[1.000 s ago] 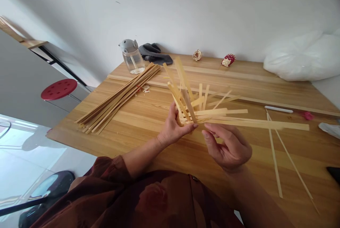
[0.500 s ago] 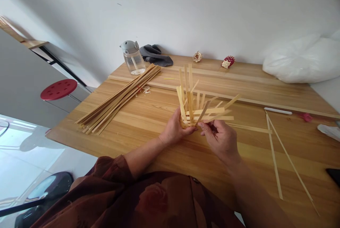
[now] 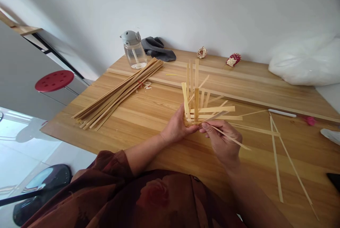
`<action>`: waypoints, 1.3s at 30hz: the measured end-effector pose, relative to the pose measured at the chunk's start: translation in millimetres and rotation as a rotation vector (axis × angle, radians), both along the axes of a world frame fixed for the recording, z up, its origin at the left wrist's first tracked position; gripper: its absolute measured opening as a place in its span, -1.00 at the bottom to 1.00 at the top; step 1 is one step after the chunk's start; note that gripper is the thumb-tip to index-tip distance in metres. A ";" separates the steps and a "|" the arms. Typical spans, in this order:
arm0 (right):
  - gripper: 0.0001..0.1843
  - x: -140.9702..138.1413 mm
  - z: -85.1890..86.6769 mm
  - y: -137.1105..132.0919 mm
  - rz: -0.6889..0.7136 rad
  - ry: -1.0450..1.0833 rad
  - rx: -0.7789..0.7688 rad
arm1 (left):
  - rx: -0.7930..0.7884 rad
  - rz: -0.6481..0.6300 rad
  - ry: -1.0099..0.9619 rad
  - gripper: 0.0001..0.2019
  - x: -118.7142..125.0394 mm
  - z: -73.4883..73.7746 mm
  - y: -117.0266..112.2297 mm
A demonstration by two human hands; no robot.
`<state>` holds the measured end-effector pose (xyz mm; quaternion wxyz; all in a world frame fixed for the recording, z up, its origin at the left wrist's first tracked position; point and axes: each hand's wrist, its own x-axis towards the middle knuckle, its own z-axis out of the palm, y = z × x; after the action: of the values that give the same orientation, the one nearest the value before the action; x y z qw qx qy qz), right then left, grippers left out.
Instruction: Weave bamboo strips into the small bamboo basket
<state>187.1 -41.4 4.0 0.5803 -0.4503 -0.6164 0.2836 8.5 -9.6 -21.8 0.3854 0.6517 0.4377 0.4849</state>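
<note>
A small, partly woven bamboo basket (image 3: 189, 118) rests low over the table, its pale strips sticking up and out to the right. Wrapped round its left side and lower edge, my left hand (image 3: 176, 124) grips it. My right hand (image 3: 221, 136) is closed at the basket's lower right corner, pinching a thin bamboo strip (image 3: 233, 139) between thumb and forefinger. That strip runs over the fingers and points down to the right. Other flat strips fan out just above the right hand. The right hand's lower fingers are curled and partly hidden.
A bundle of bamboo strips (image 3: 119, 95) lies at left, near a clear bottle (image 3: 135, 52) and a dark grey cloth (image 3: 160, 50). Loose strips (image 3: 276, 164) and a white pen-like stick (image 3: 282, 113) lie at right. Behind sit a woven ball (image 3: 202, 52), a red-and-cream woven piece (image 3: 233, 59) and a white plastic bag (image 3: 305, 61).
A strip at the right hand that stood tilted upward now leans down to the right. A thin strip now shows across the right hand. My left hand keeps its hold; the view has shifted slightly.
</note>
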 end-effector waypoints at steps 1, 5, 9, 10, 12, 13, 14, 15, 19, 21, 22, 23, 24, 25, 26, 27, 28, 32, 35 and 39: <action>-0.95 0.3 -0.5 -0.6 -0.010 -0.054 0.052 | 0.006 0.002 0.008 -0.16 -0.2 0.2 0.3; -0.96 2.9 2.8 -2.8 -0.078 -0.330 0.274 | 0.025 0.004 0.040 -0.16 0.1 4.3 -0.9; -0.92 0.9 9.2 -6.4 -0.158 -0.446 0.346 | -0.013 -0.030 0.042 -0.18 4.2 8.8 -4.3; -0.91 -0.2 10.4 -7.4 -0.167 -0.457 0.357 | -0.031 -0.046 0.038 -0.17 5.7 9.1 -5.0; -0.89 -2.0 11.9 -8.9 -0.171 -0.473 0.367 | -0.064 -0.062 0.033 -0.17 8.2 8.6 -6.3; -0.89 -2.6 12.1 -9.2 -0.169 -0.473 0.366 | -0.073 -0.062 0.034 -0.17 9.0 7.8 -6.9; -0.90 -2.8 12.0 -9.2 -0.162 -0.465 0.362 | -0.076 -0.055 0.038 -0.17 9.2 6.8 -7.5; -0.91 -2.6 11.4 -8.9 -0.154 -0.451 0.354 | -0.082 -0.046 0.045 -0.15 8.9 5.9 -8.1; -0.97 0.7 6.0 -5.5 -0.102 -0.369 0.278 | -0.086 -0.035 0.053 -0.11 2.9 4.1 -11.2; -0.96 3.1 2.5 -3.7 -0.075 -0.325 0.223 | -0.055 -0.062 0.039 -0.13 -0.9 4.5 -12.2; -0.96 4.2 0.8 -3.0 -0.059 -0.304 0.194 | -0.035 -0.078 0.029 -0.16 -2.5 4.8 -12.3; -0.95 5.2 -0.7 -2.5 -0.046 -0.285 0.164 | -0.019 -0.091 0.023 -0.18 -3.8 4.9 -12.1; -0.94 5.8 -1.8 -2.3 -0.038 -0.269 0.134 | -0.006 -0.096 0.021 -0.20 -4.8 4.8 -11.7; -0.92 6.1 -2.6 -2.2 -0.037 -0.252 0.110 | 0.004 -0.097 0.024 -0.20 -5.4 4.4 -11.2; -0.91 6.0 -2.9 -2.3 -0.043 -0.235 0.090 | 0.012 -0.094 0.030 -0.19 -5.7 3.7 -10.7; -0.89 5.6 -2.9 -2.4 -0.054 -0.213 0.073 | 0.019 -0.089 0.040 -0.16 -5.9 2.8 -10.3; -0.88 4.8 -2.4 -2.6 -0.066 -0.186 0.056 | 0.023 -0.082 0.053 -0.14 -5.9 1.9 -10.0; -0.83 1.0 0.6 -2.6 -0.064 -0.072 -0.021 | 0.019 -0.067 0.086 -0.14 -5.5 -0.3 -10.0; -0.82 0.6 1.2 -1.7 -0.073 -0.070 -0.023 | -0.007 -0.083 0.034 -0.12 -5.4 0.5 -8.5; -0.74 4.2 1.7 -1.5 -0.114 -0.073 0.036 | -0.075 -0.093 -0.123 -0.08 -5.9 -1.2 -1.4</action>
<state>191.2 -42.9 5.7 0.5807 -0.4840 -0.6156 0.2225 2.6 -11.1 -22.9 0.4577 0.6256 0.4003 0.4889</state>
